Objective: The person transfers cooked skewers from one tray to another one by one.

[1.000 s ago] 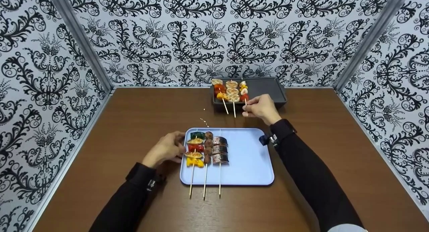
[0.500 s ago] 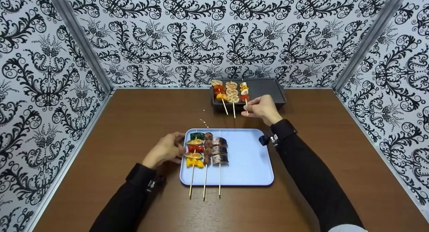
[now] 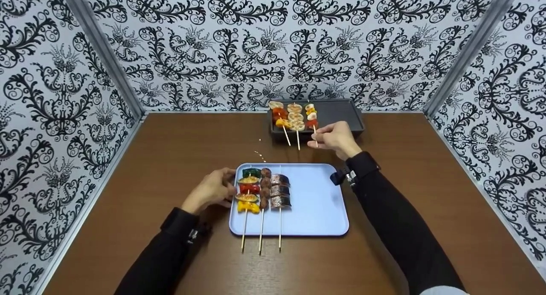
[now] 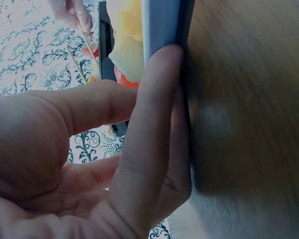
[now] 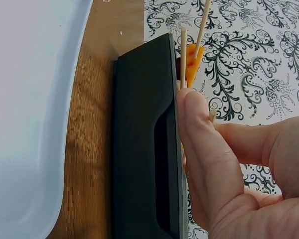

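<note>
In the head view, my left hand (image 3: 212, 189) grips the left rim of a pale blue tray (image 3: 320, 201); in the left wrist view its fingertips meet the tray's edge. Three skewers lie on that tray: a vegetable skewer (image 3: 248, 189), a meatball skewer (image 3: 265, 188) and a fish skewer with dark skin (image 3: 280, 190). Farther back, my right hand (image 3: 336, 138) pinches the stick of a skewer with red, white and yellow pieces (image 3: 312, 116). Its food end is over a dark grill plate (image 3: 337, 111). The right wrist view shows my fingers beside the plate's dark side.
Two other skewers lie on the grill plate's left part: a mixed red and orange skewer (image 3: 280, 113) and a skewer of pale round slices (image 3: 295, 116). Small light crumbs (image 3: 260, 155) dot the brown table (image 3: 187, 146). Patterned walls (image 3: 264, 43) enclose the back and sides.
My right hand and the lower end of its skewer's stick have shifted very slightly to the right. The left hand and the tray stay in place.
</note>
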Demonstrator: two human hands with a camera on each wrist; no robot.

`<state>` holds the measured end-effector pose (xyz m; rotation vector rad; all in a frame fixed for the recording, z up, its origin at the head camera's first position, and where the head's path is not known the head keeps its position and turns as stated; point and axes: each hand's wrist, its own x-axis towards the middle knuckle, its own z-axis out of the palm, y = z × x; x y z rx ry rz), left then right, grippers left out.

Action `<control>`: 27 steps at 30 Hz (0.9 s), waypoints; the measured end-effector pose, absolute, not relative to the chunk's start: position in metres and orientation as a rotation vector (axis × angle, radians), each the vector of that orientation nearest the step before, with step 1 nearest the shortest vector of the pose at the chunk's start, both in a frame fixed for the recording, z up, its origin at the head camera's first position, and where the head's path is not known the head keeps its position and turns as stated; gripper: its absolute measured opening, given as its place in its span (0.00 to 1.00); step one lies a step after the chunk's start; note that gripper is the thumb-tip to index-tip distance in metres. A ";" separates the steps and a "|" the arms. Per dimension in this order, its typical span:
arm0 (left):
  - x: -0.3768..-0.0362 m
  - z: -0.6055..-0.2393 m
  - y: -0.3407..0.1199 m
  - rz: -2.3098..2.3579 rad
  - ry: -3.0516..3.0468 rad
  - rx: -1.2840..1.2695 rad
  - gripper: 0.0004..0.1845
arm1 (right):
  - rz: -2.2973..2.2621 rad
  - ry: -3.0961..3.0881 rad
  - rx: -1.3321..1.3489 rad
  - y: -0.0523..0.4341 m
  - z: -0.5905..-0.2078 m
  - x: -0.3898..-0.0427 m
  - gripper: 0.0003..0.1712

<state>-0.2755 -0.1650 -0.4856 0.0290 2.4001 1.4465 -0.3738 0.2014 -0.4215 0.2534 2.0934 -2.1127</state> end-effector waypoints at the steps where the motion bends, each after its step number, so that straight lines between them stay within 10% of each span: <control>1: -0.275 -0.485 -0.165 1.445 2.399 0.026 0.35 | -2.122 2.078 0.257 0.201 -0.421 -0.374 0.21; 27: -0.274 -0.485 -0.166 1.470 2.382 0.048 0.37 | -2.179 2.021 0.250 0.207 -0.420 -0.365 0.26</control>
